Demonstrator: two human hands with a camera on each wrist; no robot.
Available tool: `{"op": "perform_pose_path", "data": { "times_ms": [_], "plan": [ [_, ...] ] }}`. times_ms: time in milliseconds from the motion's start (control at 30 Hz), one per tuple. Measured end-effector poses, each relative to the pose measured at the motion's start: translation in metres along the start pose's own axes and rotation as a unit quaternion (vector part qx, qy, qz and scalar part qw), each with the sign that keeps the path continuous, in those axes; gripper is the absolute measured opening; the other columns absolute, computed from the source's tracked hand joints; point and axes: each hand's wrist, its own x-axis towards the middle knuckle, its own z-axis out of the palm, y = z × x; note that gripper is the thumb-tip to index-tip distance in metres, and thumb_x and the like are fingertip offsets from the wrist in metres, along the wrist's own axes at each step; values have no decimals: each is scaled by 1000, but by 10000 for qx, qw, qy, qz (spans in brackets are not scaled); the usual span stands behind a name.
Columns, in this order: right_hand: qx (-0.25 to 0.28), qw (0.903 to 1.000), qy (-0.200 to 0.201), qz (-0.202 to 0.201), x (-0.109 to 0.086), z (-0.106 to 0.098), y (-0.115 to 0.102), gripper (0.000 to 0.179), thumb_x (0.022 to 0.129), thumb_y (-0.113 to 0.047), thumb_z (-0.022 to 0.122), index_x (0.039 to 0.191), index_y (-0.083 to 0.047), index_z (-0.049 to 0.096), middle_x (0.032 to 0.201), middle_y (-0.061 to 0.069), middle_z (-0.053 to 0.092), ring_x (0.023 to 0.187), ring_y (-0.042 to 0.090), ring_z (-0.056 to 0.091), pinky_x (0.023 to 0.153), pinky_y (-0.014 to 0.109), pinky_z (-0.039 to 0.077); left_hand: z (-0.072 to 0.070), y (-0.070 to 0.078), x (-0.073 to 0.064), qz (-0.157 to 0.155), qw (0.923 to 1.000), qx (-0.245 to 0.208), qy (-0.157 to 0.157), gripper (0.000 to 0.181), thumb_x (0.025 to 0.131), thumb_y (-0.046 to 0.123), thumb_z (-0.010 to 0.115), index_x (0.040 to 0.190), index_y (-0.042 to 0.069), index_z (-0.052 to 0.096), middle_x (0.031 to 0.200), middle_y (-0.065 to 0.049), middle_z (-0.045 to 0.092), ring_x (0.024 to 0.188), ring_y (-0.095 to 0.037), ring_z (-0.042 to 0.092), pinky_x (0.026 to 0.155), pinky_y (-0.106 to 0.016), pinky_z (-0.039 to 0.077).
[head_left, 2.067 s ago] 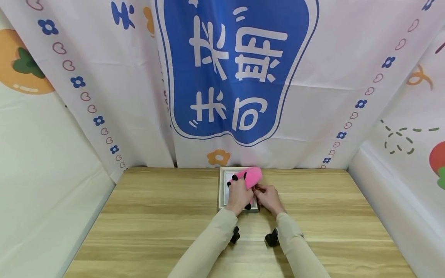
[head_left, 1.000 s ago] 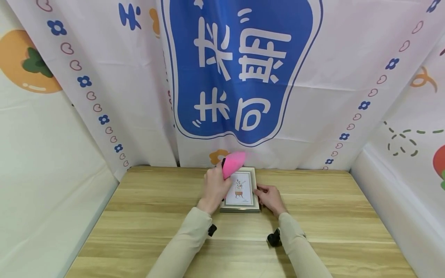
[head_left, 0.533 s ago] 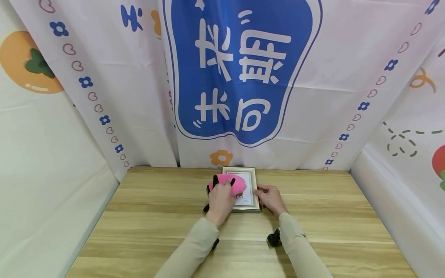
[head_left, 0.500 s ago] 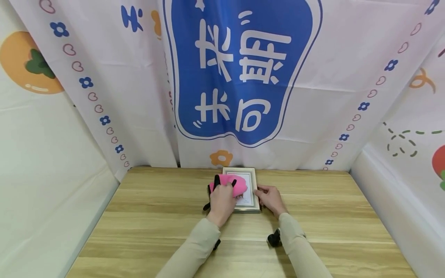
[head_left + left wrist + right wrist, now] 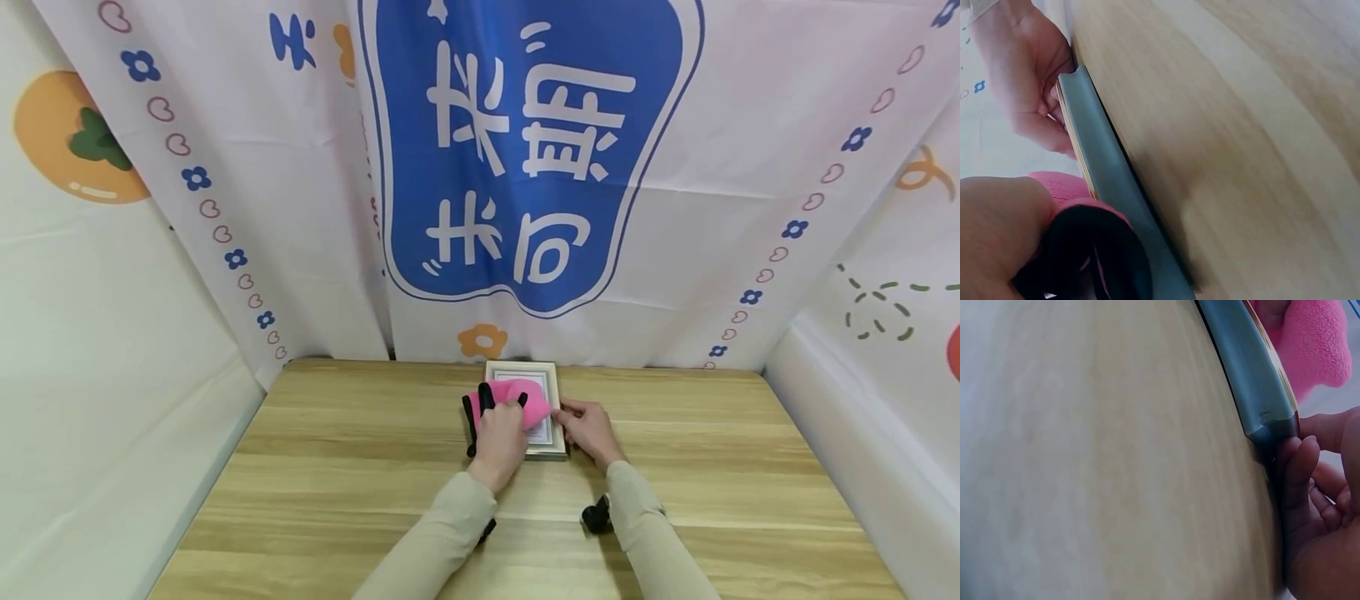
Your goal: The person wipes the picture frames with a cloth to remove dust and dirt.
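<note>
A picture frame (image 5: 553, 385) with a pale rim lies on the wooden table near its back edge; its side looks grey-green in the left wrist view. My left hand (image 5: 501, 439) grips a pink fuzzy cloth (image 5: 536, 402) with black edging, bunched over the frame's face. Much of the picture is hidden under cloth and hand. At the frame's right side, my right hand (image 5: 592, 431) pinches the rim, the thumb on top and fingers low at the side. The cloth's pink tip reaches close to those fingertips. In the right wrist view the frame's corner (image 5: 1266, 425) shows beside the fingers.
The wood-grain table (image 5: 337, 500) spreads to both sides and in front. A printed white curtain (image 5: 450, 325) hangs right behind the frame. White side walls flank the table. A black wrist camera (image 5: 596, 517) sits at the right sleeve, another partly behind the left sleeve.
My left hand has gone from the frame's middle to its left side, then back rightward across its face with the cloth. My right hand stays on the right rim.
</note>
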Motion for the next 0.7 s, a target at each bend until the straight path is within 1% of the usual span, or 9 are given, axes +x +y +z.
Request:
{"op": "perform_pose_path", "data": {
  "times_ms": [100,200,233,300,400,467,567,700],
  "plan": [
    [-31,10000,-11,-28,-1,-1,-1,45,99,-18,72,142,-4,67,67,1,62,55,11,55,51,26,46,1,1,1,44,10000,2,41,23,72,2,83,77,5,61,69,-13,69,58,-32,72,47,-37,56],
    [-20,10000,-2,-36,-2,-1,-3,46,98,-19,73,141,-4,68,64,0,61,54,11,55,51,26,46,2,2,1,142,9997,52,181,24,70,5,84,75,7,60,66,-13,68,56,-31,70,46,-37,55],
    [-13,10000,3,-37,-2,-1,-3,46,98,-19,73,141,-4,68,63,0,61,53,11,55,51,26,46,3,2,0,156,9996,-18,226,24,70,4,83,74,7,59,65,-13,67,55,-31,70,47,-40,56],
    [-21,10000,10,-23,-3,0,-3,46,98,-20,73,141,-4,68,62,0,61,53,11,55,51,25,46,4,3,0,192,9993,-127,287,24,69,3,82,74,7,58,63,-13,65,54,-31,69,46,-40,56],
    [-22,10000,44,35,-3,0,-2,46,98,-21,73,141,-5,69,63,0,63,54,11,56,51,25,46,5,6,1,222,9989,-344,220,22,69,1,80,74,5,59,63,-13,65,55,-32,69,49,-43,57],
    [-35,9999,82,59,-3,0,-2,45,98,-20,72,140,-5,69,64,0,64,54,10,57,51,25,46,5,9,2,266,9990,-326,137,21,70,2,80,74,6,60,64,-11,65,56,-30,70,50,-40,57],
    [-34,9999,128,62,-2,-1,-1,42,98,-17,69,138,-5,71,65,1,65,54,10,57,52,24,46,6,13,4,302,9986,-421,66,18,73,2,79,76,6,61,63,-9,64,56,-27,69,51,-40,57],
    [-88,9998,151,65,0,-1,1,35,96,-13,63,126,-6,78,65,1,63,55,10,56,54,25,46,8,18,5,251,9967,-770,7,15,74,-1,77,78,5,63,62,-8,62,55,-25,68,50,-39,56]
  ]
}}
